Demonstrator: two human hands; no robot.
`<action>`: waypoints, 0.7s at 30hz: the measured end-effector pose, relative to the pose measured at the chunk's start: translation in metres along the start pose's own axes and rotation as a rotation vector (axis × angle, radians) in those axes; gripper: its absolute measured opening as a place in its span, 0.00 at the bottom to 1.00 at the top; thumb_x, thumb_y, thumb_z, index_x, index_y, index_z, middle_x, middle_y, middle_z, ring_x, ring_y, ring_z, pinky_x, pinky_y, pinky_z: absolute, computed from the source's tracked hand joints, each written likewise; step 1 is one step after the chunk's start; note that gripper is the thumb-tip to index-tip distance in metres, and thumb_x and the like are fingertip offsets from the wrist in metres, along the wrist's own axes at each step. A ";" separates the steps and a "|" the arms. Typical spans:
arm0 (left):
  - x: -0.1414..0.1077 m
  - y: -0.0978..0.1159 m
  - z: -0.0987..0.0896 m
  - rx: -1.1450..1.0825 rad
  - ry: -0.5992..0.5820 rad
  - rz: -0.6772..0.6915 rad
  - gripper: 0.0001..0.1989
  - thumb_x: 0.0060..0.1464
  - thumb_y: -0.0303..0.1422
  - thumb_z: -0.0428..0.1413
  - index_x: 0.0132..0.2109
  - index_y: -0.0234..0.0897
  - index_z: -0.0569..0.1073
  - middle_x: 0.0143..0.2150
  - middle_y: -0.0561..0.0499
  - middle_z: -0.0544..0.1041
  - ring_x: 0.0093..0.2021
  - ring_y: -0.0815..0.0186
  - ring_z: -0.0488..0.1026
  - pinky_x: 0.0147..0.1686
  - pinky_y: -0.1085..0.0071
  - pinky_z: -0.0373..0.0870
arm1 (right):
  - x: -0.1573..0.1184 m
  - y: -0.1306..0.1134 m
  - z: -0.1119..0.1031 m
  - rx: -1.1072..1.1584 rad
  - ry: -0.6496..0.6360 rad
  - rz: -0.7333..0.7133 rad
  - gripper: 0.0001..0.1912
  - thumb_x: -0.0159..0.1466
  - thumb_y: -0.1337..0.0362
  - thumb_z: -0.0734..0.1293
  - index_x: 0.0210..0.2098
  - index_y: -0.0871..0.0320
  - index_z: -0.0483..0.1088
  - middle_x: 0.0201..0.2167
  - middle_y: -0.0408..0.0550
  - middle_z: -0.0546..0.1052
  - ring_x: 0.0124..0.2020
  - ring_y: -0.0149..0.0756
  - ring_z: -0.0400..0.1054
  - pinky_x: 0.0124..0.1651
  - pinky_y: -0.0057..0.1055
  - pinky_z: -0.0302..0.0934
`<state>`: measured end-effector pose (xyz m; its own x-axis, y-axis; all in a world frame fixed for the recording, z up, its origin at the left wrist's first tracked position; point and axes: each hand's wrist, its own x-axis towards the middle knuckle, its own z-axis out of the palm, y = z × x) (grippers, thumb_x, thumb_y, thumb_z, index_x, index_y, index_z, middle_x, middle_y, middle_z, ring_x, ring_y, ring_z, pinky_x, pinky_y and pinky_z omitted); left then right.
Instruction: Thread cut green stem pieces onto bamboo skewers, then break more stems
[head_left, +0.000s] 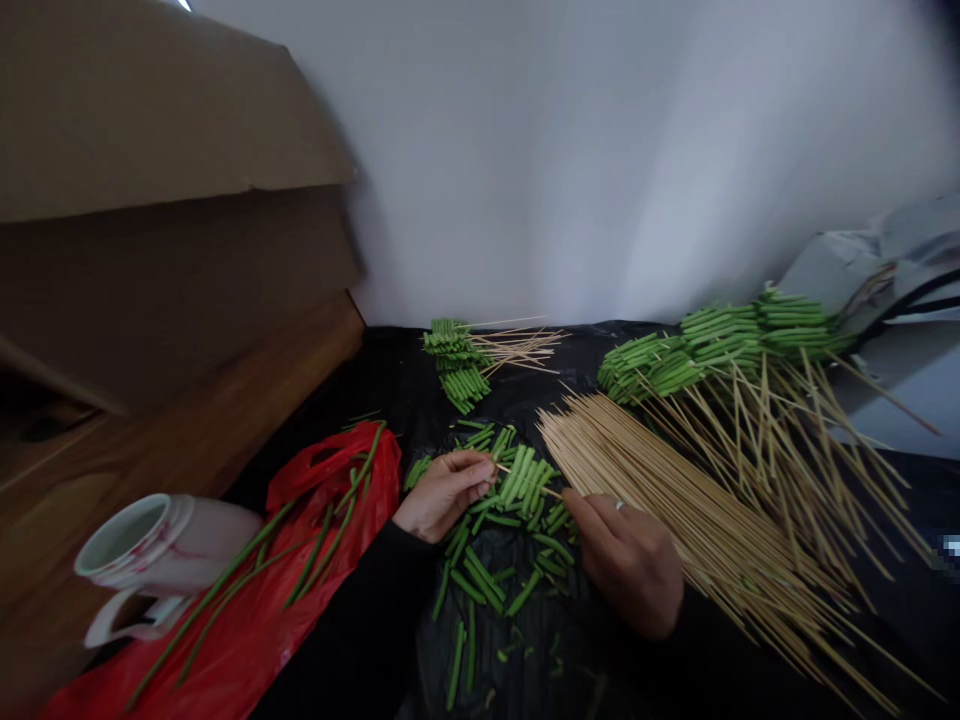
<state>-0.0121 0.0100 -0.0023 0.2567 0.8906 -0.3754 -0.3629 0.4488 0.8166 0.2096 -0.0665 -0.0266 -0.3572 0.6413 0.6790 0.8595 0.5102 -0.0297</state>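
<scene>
Black plastic sheet [367, 400] | bamboo skewer [544, 488] between left fingers [480, 468] and right fingers [581, 510]

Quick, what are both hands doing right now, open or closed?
Left hand: closed, pinching a thin pale bamboo skewer.
Right hand: curled, fingertips at the skewer's far end; cannot tell whether it grips.

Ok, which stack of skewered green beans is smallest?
The left stack by the wall; the right stack runs far longer.

White ceramic jug [169, 545] beside red plastic bag [352, 480]
</scene>
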 end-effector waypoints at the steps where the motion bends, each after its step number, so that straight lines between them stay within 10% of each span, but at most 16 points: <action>1: 0.000 -0.001 0.000 0.009 -0.005 -0.001 0.15 0.32 0.30 0.72 0.30 0.30 0.79 0.27 0.51 0.77 0.28 0.73 0.73 0.31 0.80 0.69 | 0.000 0.000 0.000 -0.001 -0.005 -0.004 0.15 0.65 0.75 0.57 0.47 0.64 0.71 0.25 0.45 0.70 0.27 0.31 0.62 0.30 0.32 0.50; 21: -0.005 -0.001 0.008 0.207 -0.022 0.144 0.14 0.37 0.35 0.69 0.33 0.33 0.80 0.29 0.51 0.76 0.29 0.73 0.68 0.32 0.76 0.64 | 0.007 0.002 -0.005 -0.028 0.004 0.004 0.15 0.64 0.74 0.58 0.46 0.62 0.71 0.24 0.44 0.70 0.25 0.29 0.61 0.29 0.30 0.50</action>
<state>-0.0062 0.0049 0.0022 0.2354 0.9415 -0.2410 -0.2068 0.2908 0.9342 0.2109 -0.0634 -0.0178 -0.3523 0.6414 0.6815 0.8710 0.4911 -0.0118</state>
